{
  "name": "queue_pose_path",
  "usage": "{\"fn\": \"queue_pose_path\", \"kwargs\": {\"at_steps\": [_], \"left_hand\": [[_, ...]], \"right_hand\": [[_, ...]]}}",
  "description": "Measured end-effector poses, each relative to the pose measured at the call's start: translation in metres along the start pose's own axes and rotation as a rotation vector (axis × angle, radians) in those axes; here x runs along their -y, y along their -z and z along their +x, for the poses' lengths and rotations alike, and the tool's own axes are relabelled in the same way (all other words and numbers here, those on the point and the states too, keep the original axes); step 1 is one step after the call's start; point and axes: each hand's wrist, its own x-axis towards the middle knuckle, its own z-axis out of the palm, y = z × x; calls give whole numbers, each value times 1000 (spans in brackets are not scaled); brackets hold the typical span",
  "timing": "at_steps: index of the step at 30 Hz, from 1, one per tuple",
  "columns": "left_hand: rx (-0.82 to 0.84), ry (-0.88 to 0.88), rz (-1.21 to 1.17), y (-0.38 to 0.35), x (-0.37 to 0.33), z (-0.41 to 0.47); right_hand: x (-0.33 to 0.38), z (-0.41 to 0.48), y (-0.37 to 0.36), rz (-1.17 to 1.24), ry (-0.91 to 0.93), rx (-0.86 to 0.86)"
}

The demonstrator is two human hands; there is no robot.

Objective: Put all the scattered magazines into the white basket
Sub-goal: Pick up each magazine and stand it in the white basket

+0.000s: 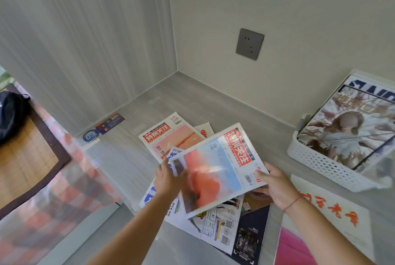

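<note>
Obs: the magazine (215,168) with the red title block and the pink-and-blue cover is off the floor, held in both hands above the pile.
- Left hand (168,179): fingers curled round the cover's 8 o'clock corner, gripping it.
- Right hand (275,185): thumb on top of the cover by the barcode, fingers underneath, pinching the 4 o'clock corner.

Key relation: the white basket (320,164) lies between 2 and 3 o'clock from the held magazine, apart from it, with bare floor between. The right hand is the nearer one. The magazine's long axis runs roughly 8 to 2 o'clock, and its title end already faces the basket side.

Basket state: large glossy magazines (350,128) lean in it, tilted back toward the wall and standing above the rim. Free space appears to be at the front wall. Judgement: the carry goes rightward, and the copy probably needs tipping on edge to slot in front of those.

Remaining on floor:
- A twin red-title magazine (168,138) at 11 o'clock of the held one.
- A blue-and-white one (218,228) and a dark one (250,234) beneath, at 6 o'clock.
- A white sheet with orange brushwork (333,213) at 4 o'clock.

Task judged partway done.
</note>
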Motion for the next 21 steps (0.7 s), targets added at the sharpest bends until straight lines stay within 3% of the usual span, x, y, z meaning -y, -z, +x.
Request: {"fn": "queue_pose_path", "kwargs": {"at_steps": [3,5,7,11,16,21], "left_hand": [[177,-249,23,3,-31,8],[409,-240,-132,3,-52,7],[532,-205,-218,-1,-69,2],[599,-201,-399,-18,-102,-13],[660,-222,-410,-53,-150,-33],[751,-336,-366,-95,-209,-49]], "right_hand": [[18,-2,21,-26,10,99],[30,-6,32,-29,18,138],[41,-11,41,19,54,111],[46,-22,66,196,127,31],[23,-40,93,-2,85,-102],[25,-53,139,-46,143,-378]]}}
